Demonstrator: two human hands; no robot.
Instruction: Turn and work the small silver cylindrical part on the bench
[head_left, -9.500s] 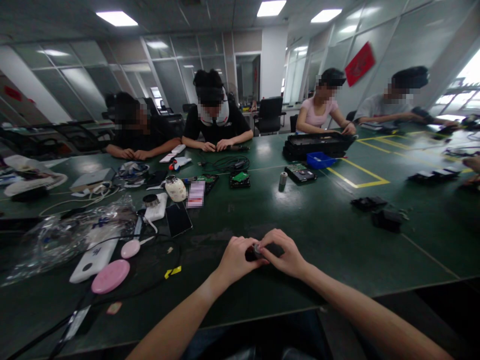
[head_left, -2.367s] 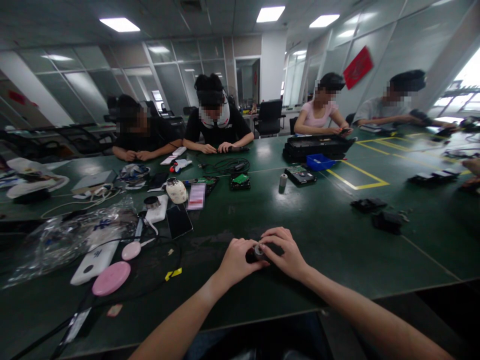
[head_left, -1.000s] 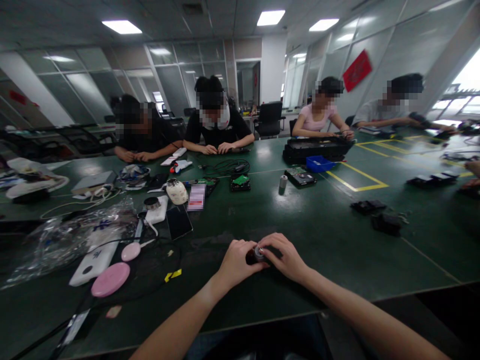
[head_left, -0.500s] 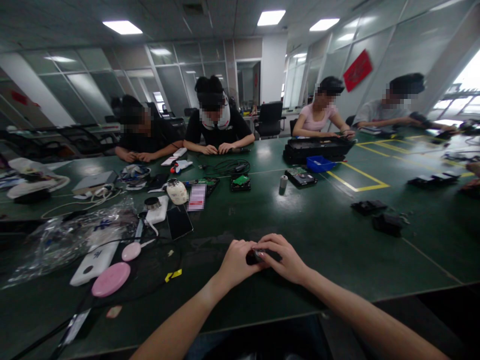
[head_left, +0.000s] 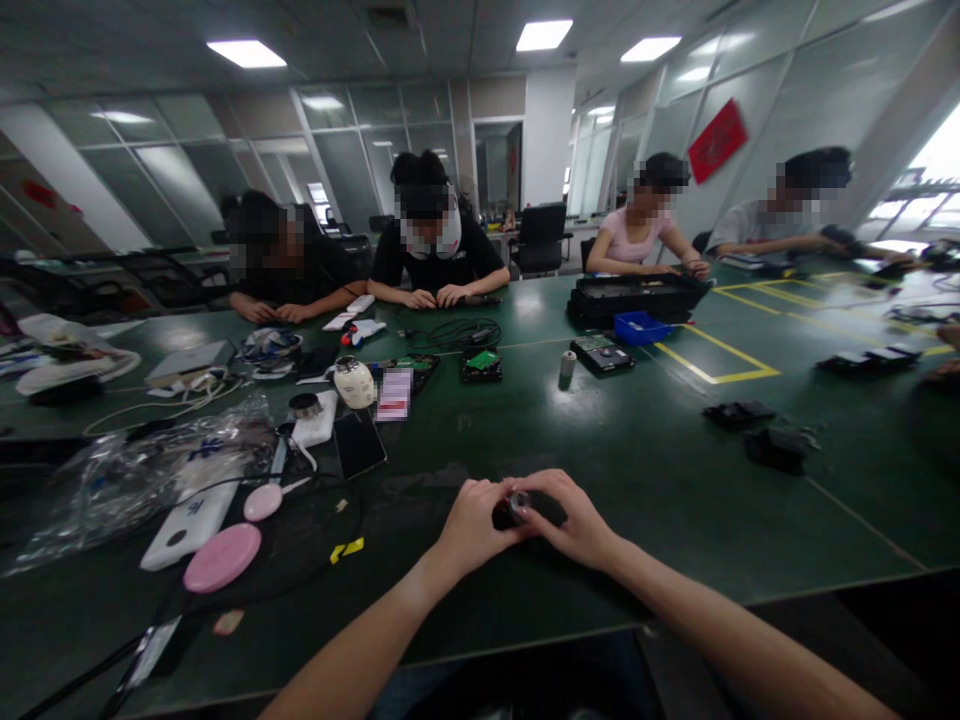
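1. Component: small dark cylindrical part with a silvery round end point(head_left: 517, 508), held low over the near side of the dark green table point(head_left: 660, 480), between both hands.
2. Left hand point(head_left: 471, 525): fingers closed on the dark body, apparently to steady it.
3. Right hand point(head_left: 576, 522): fingertips closed on the silvery end, wrist low, probably for fine control.
4. Surroundings: black phone point(head_left: 358, 443), round pink disc point(head_left: 222, 557) and clear plastic bag point(head_left: 142, 460) lie well apart on the left, out of the hands' way.

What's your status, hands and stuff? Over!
Left hand and right hand both pinching small dark part. Part near green table front edge. Pink disc off left, not touching. Over.
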